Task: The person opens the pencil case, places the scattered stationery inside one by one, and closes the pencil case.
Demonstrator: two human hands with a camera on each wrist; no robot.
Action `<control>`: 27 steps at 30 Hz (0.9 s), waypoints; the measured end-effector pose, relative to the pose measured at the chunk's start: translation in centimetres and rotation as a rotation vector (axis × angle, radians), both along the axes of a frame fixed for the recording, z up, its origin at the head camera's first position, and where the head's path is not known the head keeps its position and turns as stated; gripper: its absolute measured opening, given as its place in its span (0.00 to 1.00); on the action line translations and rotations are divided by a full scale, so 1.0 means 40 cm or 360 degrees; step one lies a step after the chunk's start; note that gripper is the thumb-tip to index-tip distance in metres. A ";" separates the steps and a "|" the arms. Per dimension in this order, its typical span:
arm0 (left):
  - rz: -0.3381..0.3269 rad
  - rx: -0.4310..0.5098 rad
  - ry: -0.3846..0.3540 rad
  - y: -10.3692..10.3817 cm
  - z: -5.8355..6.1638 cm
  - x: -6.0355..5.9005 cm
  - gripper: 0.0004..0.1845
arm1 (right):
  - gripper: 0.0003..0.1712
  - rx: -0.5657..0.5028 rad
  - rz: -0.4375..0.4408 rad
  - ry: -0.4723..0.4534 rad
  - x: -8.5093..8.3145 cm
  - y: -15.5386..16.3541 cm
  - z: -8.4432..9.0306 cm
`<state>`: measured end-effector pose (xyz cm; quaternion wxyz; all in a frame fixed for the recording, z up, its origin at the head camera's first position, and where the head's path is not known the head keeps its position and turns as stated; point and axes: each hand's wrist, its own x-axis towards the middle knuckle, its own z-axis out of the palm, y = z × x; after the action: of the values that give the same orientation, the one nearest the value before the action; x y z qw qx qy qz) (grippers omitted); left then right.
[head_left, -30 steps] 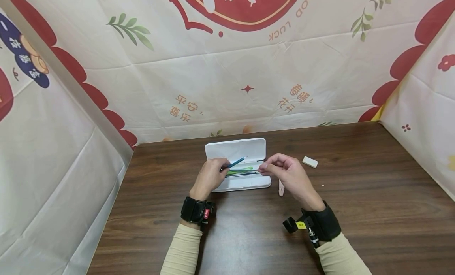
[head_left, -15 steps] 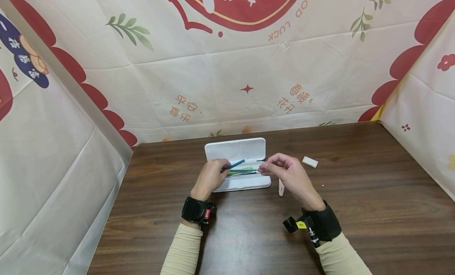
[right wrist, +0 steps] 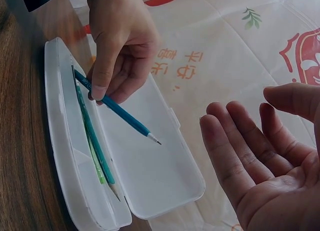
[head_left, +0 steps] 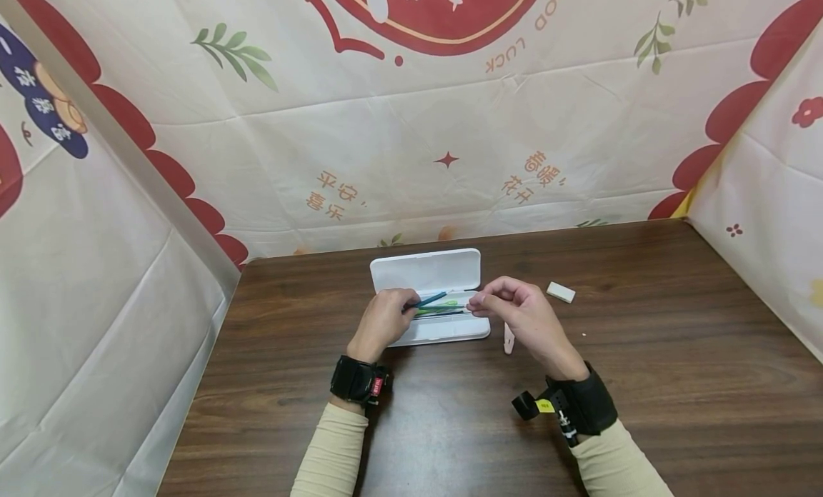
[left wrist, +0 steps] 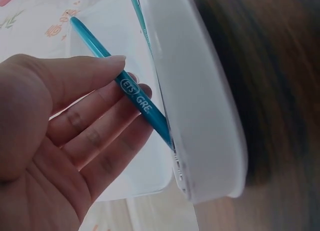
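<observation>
My left hand (head_left: pixel 381 324) pinches a teal mechanical pencil (left wrist: pixel 136 93) marked "ETS GRE" between thumb and fingers. The pencil slants over the open white pencil case (head_left: pixel 427 270), one end down at the inner edge of the tray and the metal tip (right wrist: pixel 155 138) raised toward the lid. Inside the tray lie a green-teal pencil (right wrist: pixel 96 141) with a sharpened point and a bright green stick-like item (right wrist: pixel 95 161). At the right end of the case hovers my right hand (head_left: pixel 526 317), fingers loosely bent and holding nothing, as the right wrist view shows.
A white eraser (head_left: pixel 561 292) lies on the brown wooden table (head_left: pixel 450 425) right of the case. A narrow pale pink item (head_left: pixel 509 340) lies beside the case, partly under the right hand. Printed white cloth (head_left: pixel 386 147) stands behind the table and at both sides.
My left hand has shifted slightly to the right, and the mechanical pencil has tilted flatter, its tip lower over the case. My right hand has stayed in place.
</observation>
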<state>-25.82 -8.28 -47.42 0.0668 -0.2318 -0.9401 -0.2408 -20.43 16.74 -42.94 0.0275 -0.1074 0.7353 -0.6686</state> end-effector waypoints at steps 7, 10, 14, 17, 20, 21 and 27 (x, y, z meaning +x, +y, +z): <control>-0.0001 -0.0005 0.0008 0.000 -0.001 0.000 0.04 | 0.15 -0.0010 0.0004 0.0004 -0.001 0.000 -0.001; -0.0006 -0.0002 0.0011 0.000 -0.003 0.000 0.04 | 0.15 -0.0004 0.0001 -0.0003 -0.002 -0.001 -0.001; -0.0015 0.0006 0.0020 0.000 -0.004 0.000 0.04 | 0.15 -0.0005 0.0001 -0.0012 -0.001 -0.002 -0.001; -0.0019 0.0002 0.0031 0.000 -0.004 0.001 0.04 | 0.14 -0.0004 -0.0002 -0.0010 -0.001 -0.003 0.000; -0.0021 -0.0009 0.0038 -0.001 -0.003 0.002 0.04 | 0.14 -0.0003 0.0000 -0.0003 -0.001 -0.003 0.000; -0.0021 -0.0013 0.0039 -0.001 -0.004 0.002 0.04 | 0.14 -0.0003 0.0001 -0.0001 -0.001 -0.003 0.000; -0.0014 -0.0014 0.0030 -0.002 -0.007 0.001 0.03 | 0.14 -0.0002 0.0005 0.0000 0.000 -0.003 0.001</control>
<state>-25.78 -8.35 -47.68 0.0736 -0.2384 -0.9394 -0.2349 -20.43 16.64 -42.91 0.0286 -0.1084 0.7348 -0.6690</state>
